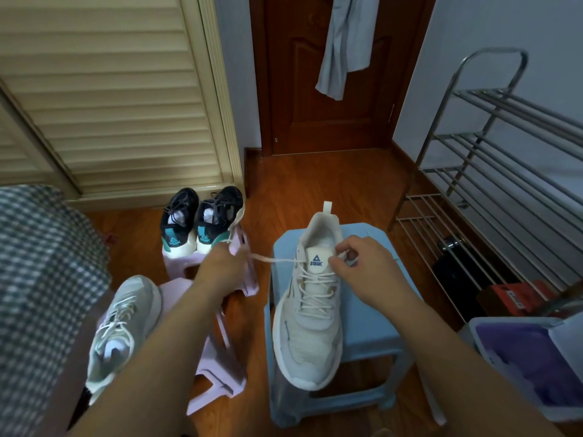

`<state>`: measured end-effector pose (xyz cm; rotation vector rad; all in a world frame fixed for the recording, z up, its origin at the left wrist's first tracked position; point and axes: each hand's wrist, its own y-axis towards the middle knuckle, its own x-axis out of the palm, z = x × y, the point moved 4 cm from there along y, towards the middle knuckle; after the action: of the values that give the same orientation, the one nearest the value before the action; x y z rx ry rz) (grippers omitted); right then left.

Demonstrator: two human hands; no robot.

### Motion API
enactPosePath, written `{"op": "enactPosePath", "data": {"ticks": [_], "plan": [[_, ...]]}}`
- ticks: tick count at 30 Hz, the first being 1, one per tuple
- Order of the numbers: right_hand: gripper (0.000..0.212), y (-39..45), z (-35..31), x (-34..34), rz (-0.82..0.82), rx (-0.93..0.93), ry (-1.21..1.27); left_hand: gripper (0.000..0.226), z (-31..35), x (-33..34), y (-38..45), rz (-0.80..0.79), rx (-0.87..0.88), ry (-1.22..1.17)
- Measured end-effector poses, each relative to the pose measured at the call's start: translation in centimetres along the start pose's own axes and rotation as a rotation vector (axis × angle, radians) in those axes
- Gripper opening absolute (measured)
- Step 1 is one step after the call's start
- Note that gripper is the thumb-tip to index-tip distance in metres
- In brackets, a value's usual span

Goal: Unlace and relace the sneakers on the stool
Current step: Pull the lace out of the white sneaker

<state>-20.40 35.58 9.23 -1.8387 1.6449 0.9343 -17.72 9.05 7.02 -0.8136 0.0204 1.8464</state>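
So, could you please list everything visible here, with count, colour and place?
cream sneaker: 1, cream, on blue stool
blue stool: 1, light blue, centre right
lace: 1, cream, stretched leftward from cream sneaker
grey sneaker: 1, pale grey, lower left
black sneakers: 2, black and teal, on pink stool
pink stool: 1, pink, by the wardrobe
metal rack: 1, silver, right
left hand: pinches lace
right hand: pinches at the cream sneaker's top eyelets

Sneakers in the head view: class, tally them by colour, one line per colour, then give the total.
Cream sneakers: 2, one on the blue stool, one at lower left.
Black sneakers: 2, a pair by the louvred door.
Total: 4
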Motion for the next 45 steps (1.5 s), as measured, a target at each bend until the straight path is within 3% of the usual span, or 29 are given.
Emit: {"op": "enactPosePath", "data": {"ticks": [2,3,5,7,13,19,21,24,28,32,35,38,41,43,45], "plan": [[0.028,-0.2,-0.4,-0.3,0.049,-0.052,-0.002,0.026,0.7,0.8,-0.7,-0.010,0.102,0.478],[0.023,-0.4,-0.8,-0.4,0.093,-0.109,-0.023,0.028,1.1,1.6,-1.2,-0.091,0.151,0.507],[0.013,-1.0,-2.1,-0.2,0.155,-0.230,-0.109,0.021,1.8,3.7,-3.0,-0.314,0.204,0.329],[0.016,-1.6,-3.4,0.9,0.166,-0.299,-0.226,0.022,2.4,5.3,-4.7,-0.391,0.269,0.236],[0.024,-1.6,-5.2,2.7,0.164,-0.223,-0.396,0.027,2.7,6.1,-5.3,-0.238,0.422,0.130],[0.011,-1.6,-3.8,1.8,0.015,-0.240,-0.185,0.082,3.3,6.3,-6.1,-0.237,0.541,0.024],[0.008,-1.3,-3.3,1.4,-0.023,-0.266,-0.081,0.081,3.4,6.4,-6.0,-0.245,0.598,0.058],[0.015,-0.8,-2.4,0.6,0.048,-0.126,0.121,0.078,3.3,6.6,-5.4,-0.266,0.629,0.143],[0.028,-0.2,-2.2,1.3,0.141,-0.076,-0.011,0.075,4.2,6.7,-4.8,-0.300,0.729,0.129],[0.008,1.2,-1.8,2.3,0.090,0.063,0.163,0.048,4.8,6.1,-3.9,-0.261,0.645,0.015],[0.007,2.3,-0.7,1.3,0.188,0.127,0.265,0.014,4.6,6.1,-3.8,-0.099,0.589,0.070],[0.005,2.5,0.3,-0.7,0.255,0.177,0.272,0.030,4.3,6.8,-4.0,-0.070,0.528,0.196],[0.023,1.6,-0.5,-0.2,0.062,0.120,0.244,0.037,5.0,6.6,-3.8,-0.137,0.489,0.277],[0.035,0.9,-1.1,1.0,0.005,0.015,0.066,0.045,5.2,6.2,-3.7,-0.232,0.428,0.310],[0.038,0.9,-1.6,1.5,0.064,-0.083,-0.038,0.037,4.8,5.8,-3.6,-0.356,0.311,0.192]]}}
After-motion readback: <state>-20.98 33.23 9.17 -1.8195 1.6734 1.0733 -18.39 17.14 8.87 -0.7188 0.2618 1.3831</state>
